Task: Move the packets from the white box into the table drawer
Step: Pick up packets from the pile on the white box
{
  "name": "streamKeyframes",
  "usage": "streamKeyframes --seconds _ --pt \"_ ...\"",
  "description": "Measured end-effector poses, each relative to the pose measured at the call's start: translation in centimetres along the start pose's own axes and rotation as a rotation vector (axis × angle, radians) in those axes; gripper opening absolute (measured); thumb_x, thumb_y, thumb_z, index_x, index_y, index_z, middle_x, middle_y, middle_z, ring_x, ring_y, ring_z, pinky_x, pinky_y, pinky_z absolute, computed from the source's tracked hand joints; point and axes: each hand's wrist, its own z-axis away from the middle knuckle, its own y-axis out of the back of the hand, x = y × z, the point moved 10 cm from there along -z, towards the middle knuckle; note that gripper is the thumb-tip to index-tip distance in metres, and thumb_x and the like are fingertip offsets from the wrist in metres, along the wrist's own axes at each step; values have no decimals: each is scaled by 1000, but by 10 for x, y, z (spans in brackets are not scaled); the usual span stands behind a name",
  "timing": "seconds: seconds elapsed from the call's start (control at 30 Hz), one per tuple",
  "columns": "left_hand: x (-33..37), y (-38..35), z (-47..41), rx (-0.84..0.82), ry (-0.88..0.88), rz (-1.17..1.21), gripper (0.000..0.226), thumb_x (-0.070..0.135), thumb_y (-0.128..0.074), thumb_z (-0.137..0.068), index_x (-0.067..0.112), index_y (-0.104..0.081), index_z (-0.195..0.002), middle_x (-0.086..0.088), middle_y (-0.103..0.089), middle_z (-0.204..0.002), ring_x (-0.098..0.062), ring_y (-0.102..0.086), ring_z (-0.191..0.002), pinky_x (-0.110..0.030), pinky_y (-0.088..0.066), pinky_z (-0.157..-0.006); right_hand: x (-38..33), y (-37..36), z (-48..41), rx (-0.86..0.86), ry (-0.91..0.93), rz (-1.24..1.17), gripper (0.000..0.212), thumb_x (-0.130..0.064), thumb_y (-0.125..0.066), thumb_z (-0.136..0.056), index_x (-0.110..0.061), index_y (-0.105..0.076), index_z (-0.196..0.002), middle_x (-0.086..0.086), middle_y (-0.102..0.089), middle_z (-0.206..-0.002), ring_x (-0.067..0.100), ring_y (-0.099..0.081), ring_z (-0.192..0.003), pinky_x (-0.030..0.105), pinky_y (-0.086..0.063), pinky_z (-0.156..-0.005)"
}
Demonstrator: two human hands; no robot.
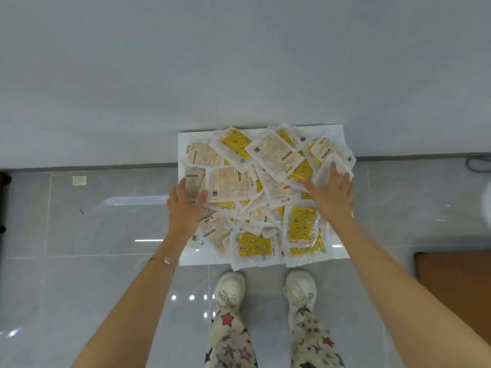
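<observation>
A white box (338,131) sits on the floor against the wall, heaped with several clear packets (273,155), some yellow with a pattern, others showing pale labels. My left hand (184,205) rests flat on the pile's left side, fingers spread over a labelled packet (195,181). My right hand (332,191) lies on the pile's right side, fingers over a clear packet (337,166). Neither hand has lifted anything. No drawer is in view.
Grey glossy floor tiles (106,229) surround the box. My two white shoes (229,288) stand just in front of it. A brown wooden surface (457,288) shows at the right edge. A dark object (4,208) sits at the far left, a cable (478,164) at the right.
</observation>
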Motion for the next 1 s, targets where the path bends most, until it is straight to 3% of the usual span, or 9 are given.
streamKeyframes --seconds 0.1,0.2,0.33,0.53,0.6,0.67,0.83,0.93,1.0 --pt "-1 -2 -5 26 20 86 75 65 -52 -83 22 -36 -142 -8 -43 -142 -31 -39 -131 -56 -34 -107 5 -11 -1 -60 -35 -71 93 -70 -48 -83 -34 2 -153 8 9 -162 32 7 -148 56 -7 -116" --pt "8 -8 3 7 26 29 83 74 -46 -76 19 -44 -138 -11 -40 -143 -33 -32 -134 -56 -29 -110 1 -15 7 -61 7 -53 88 -65 -50 -86 -32 -4 -153 8 8 -161 33 6 -148 55 -8 -116" --pt "25 -15 10 42 -41 -42 64 54 -62 -83 22 -46 -137 -8 -28 -151 -30 -20 -141 -53 -22 -113 -5 -14 11 -8 87 -77 79 -57 -61 -84 -32 -24 -150 5 -4 -162 32 -5 -147 54 -16 -116" --pt "27 -10 15 100 -52 189 36 41 -68 -81 21 -61 -109 1 -61 -115 -20 -54 -113 -49 -48 -95 -11 1 12 123 127 -382 46 -48 -59 -85 -24 -58 -123 -1 -46 -139 23 -42 -130 50 -38 -107" --pt "35 -9 24 85 -27 349 23 27 -69 -84 26 -57 -104 13 -63 -101 -9 -61 -98 -41 -55 -86 -13 1 9 135 133 -442 43 -33 -67 -83 -22 -55 -123 0 -51 -130 22 -50 -120 47 -47 -99" --pt "36 -5 30 104 3 434 25 17 -68 -87 22 -55 -107 11 -63 -99 -8 -63 -93 -38 -56 -83 -16 -1 5 115 126 -471 59 -21 -73 -79 -23 -46 -131 2 -45 -135 24 -53 -117 45 -53 -93" --pt "32 7 37 195 39 606 23 11 -64 -88 20 -52 -106 2 -63 -107 -14 -64 -99 -38 -57 -84 -19 -9 -7 -2 73 -474 93 -27 -80 -70 -27 -27 -147 4 -41 -144 26 -52 -122 53 -48 -97" --pt "23 8 43 219 86 730 25 10 -63 -88 29 -49 -98 -4 -63 -113 -21 -66 -100 -41 -58 -78 -24 -4 -13 28 82 -397 94 -26 -81 -71 -27 -27 -148 4 -45 -139 29 -46 -127 56 -41 -102" --pt "13 10 47 242 142 815 27 10 -63 -89 28 -46 -100 -6 -62 -114 -22 -67 -98 -38 -58 -74 -24 -3 -16 17 49 -458 90 -17 -79 -75 -25 -27 -148 6 -46 -135 28 -49 -123 47 -46 -99"
